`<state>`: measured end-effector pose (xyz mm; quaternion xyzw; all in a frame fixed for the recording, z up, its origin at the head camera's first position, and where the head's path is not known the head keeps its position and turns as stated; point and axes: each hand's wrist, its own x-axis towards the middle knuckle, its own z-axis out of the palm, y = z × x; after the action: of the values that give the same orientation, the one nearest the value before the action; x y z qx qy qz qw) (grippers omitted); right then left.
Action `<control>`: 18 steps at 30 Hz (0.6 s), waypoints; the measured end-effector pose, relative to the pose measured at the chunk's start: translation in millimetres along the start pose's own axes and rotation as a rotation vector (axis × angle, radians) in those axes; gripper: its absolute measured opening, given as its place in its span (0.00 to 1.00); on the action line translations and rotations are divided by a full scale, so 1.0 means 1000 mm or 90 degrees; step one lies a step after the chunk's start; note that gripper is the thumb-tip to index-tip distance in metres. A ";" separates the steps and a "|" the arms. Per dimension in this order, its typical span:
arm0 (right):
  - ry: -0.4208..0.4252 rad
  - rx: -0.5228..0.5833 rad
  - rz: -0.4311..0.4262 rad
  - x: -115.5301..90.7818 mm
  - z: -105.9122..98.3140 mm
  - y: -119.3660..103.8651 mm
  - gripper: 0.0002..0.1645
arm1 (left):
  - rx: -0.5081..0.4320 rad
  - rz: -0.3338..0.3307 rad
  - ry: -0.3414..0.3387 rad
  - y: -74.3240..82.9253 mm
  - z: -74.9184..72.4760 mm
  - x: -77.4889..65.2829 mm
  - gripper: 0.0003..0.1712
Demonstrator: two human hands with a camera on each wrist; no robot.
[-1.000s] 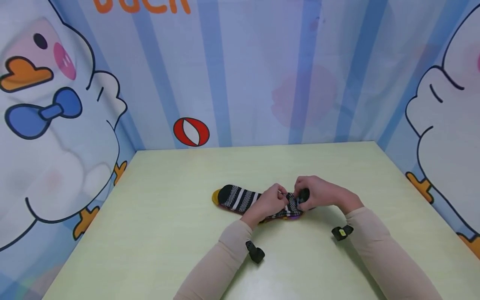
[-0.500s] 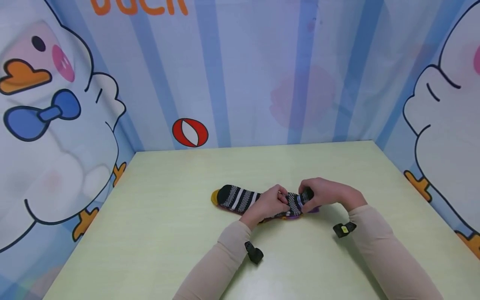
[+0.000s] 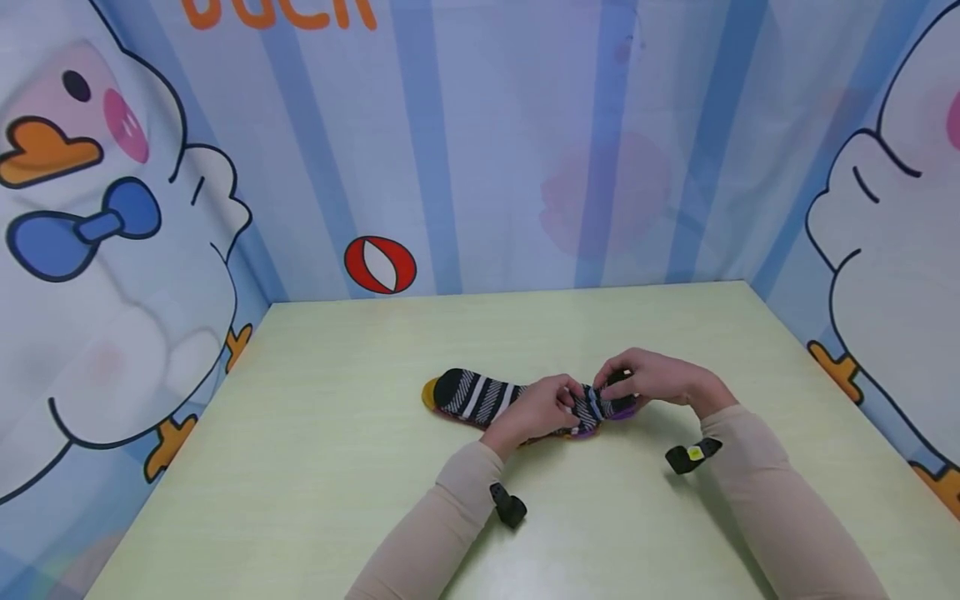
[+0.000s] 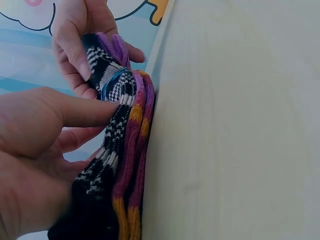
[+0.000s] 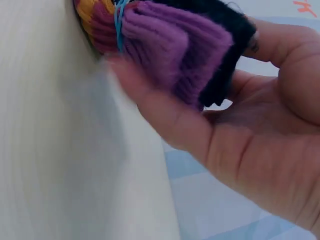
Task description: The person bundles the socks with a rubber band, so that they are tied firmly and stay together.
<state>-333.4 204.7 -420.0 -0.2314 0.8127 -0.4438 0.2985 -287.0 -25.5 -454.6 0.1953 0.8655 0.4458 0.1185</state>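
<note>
A bundle of socks (image 3: 480, 398) lies on the table, black with white stripes on top and maroon, orange and purple ones beneath. A thin blue band (image 4: 113, 81) circles it near the cuff end. My left hand (image 3: 536, 408) grips the middle of the bundle, its thumb pressing the striped sock just short of the band in the left wrist view. At the cuff end, my right hand (image 3: 660, 379) has its thumb and fingers around the bundle beside the band. The purple cuffs (image 5: 160, 47) stick out between them in the right wrist view.
The pale table (image 3: 322, 467) meets a striped blue backdrop (image 3: 510, 167) at its back edge. Printed duck panels (image 3: 150, 275) rise along both sides. A small black camera (image 3: 510, 506) is strapped to each wrist.
My right hand has shifted slightly right along the cuffs, and its fingers have lifted and spread a little. More of the blue band and purple cuff shows. The left hand stays on the bundle.
</note>
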 end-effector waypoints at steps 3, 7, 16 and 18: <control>-0.002 -0.005 -0.010 0.001 -0.001 0.004 0.20 | 0.008 -0.004 0.005 -0.001 0.001 0.001 0.17; 0.008 -0.047 0.000 0.002 -0.006 0.010 0.23 | 0.016 -0.003 0.009 0.000 0.002 0.002 0.20; 0.024 -0.253 -0.055 -0.001 -0.002 0.015 0.20 | 0.156 0.015 0.002 0.001 0.003 0.004 0.32; 0.010 -0.298 -0.062 -0.002 0.000 0.011 0.20 | 0.156 0.019 -0.010 -0.001 0.003 0.004 0.34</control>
<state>-333.1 211.6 -428.3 -0.3302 0.8835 -0.2588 0.2087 -289.7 -21.8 -457.4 0.2242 0.9095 0.3371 0.0939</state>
